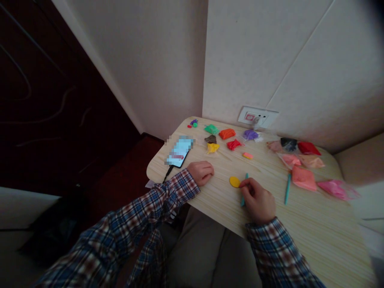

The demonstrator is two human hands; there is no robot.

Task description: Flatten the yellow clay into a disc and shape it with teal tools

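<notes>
A flat yellow clay disc [234, 182] lies near the front of the table. My right hand [258, 201] is closed in a pinch at the disc's right edge. Partly covered by that hand is a teal stick tool [246, 176], lying on the wood. My left hand [201, 173] rests on the tabletop near the phone [179, 152], its fingers curled in with nothing showing in them. Beyond the disc sits a small pink and yellow piece [247, 155].
Bags of coloured clay, such as orange [227, 133], yellow [213, 148] and coral [304, 179], lie across the table [324, 228]. A second teal stick [288, 189] is at the right. Small purple, green and red bits [195, 124] sit at the far corner. A wall socket [258, 117] is behind.
</notes>
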